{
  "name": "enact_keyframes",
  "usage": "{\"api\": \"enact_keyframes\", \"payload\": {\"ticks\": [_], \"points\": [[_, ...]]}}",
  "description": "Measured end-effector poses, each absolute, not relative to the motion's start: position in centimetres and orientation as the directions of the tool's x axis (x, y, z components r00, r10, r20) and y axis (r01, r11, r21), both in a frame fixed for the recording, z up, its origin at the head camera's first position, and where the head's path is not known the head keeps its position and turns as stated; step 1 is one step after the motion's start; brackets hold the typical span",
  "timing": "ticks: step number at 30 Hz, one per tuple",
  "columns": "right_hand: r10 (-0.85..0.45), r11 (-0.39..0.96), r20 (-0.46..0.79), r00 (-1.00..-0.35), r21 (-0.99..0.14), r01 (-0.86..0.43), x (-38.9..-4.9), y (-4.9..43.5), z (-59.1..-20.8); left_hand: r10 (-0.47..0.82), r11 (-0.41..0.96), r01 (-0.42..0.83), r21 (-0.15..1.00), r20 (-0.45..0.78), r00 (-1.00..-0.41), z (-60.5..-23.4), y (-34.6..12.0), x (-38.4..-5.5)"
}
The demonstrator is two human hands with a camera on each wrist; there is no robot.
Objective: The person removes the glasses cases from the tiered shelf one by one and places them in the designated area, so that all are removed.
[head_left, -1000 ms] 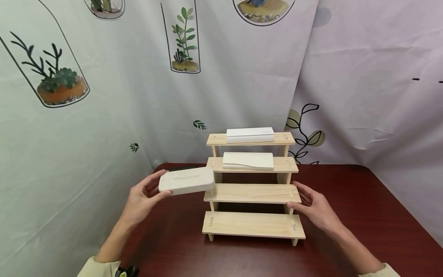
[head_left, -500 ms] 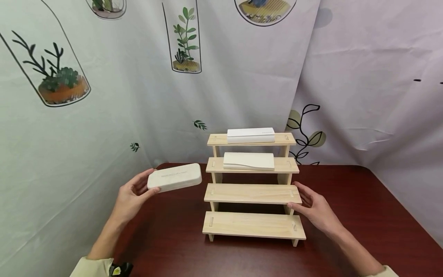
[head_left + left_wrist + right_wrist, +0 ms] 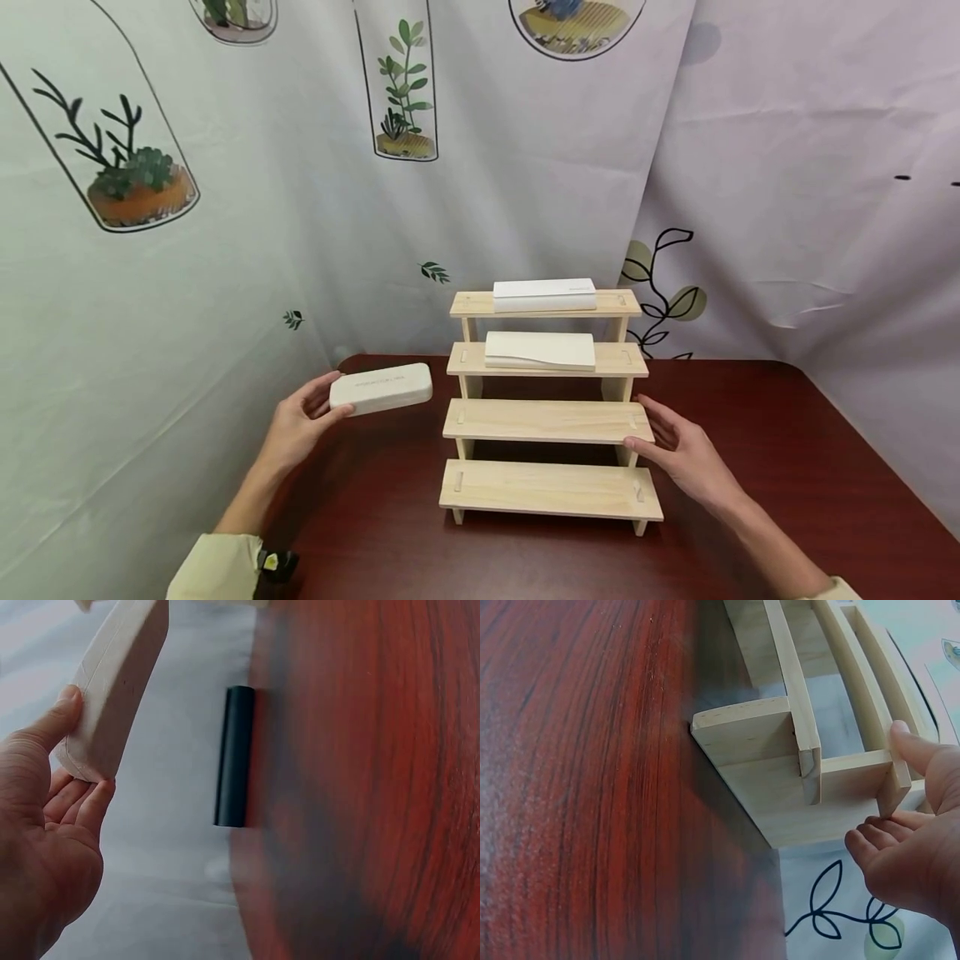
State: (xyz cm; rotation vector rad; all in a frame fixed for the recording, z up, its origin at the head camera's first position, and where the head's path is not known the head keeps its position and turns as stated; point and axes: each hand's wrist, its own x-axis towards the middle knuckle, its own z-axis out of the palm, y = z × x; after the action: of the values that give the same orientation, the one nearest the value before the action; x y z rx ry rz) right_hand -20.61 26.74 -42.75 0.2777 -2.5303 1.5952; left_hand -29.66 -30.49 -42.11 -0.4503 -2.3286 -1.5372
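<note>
My left hand [image 3: 296,425] pinches one end of a cream glasses case [image 3: 381,388], thumb on one side and fingers beneath. The case is raised over the table, left of a four-tier wooden display stand [image 3: 551,487] and apart from it. In the left wrist view the case [image 3: 120,690] tilts upward away from the palm. My right hand [image 3: 686,454] grips the right end of the stand's second tier from the bottom. In the right wrist view its thumb [image 3: 911,742] lies on the board, with the other fingers below the board's end.
A white glasses case [image 3: 543,296] lies on the top tier, and another white case with a slanted flap [image 3: 538,351] on the tier below. A dark oblong case [image 3: 235,757] is by the table's rounded back-left edge. Printed cloth [image 3: 525,167] hangs behind the reddish-brown table [image 3: 360,533].
My left hand carried the cream case leftward, away from the stand's edge, then a little farther from me. The right hand keeps its grip on the stand.
</note>
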Motion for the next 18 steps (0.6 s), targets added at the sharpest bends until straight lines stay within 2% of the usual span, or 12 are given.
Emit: {"api": "enact_keyframes", "payload": {"ticks": [10,18], "points": [[-0.083,0.432,0.236,-0.968,-0.867,-0.248,-20.7,26.7,-42.7,0.097,0.492,0.348,0.798,0.347,-0.933,-44.3,-30.3,-32.4],[-0.078,0.45,0.234,-0.969,-0.859,-0.244,-20.7,26.7,-42.7,0.095,0.492,0.329,0.806,0.325,-0.941,-45.3,-30.2,-33.7]]}}
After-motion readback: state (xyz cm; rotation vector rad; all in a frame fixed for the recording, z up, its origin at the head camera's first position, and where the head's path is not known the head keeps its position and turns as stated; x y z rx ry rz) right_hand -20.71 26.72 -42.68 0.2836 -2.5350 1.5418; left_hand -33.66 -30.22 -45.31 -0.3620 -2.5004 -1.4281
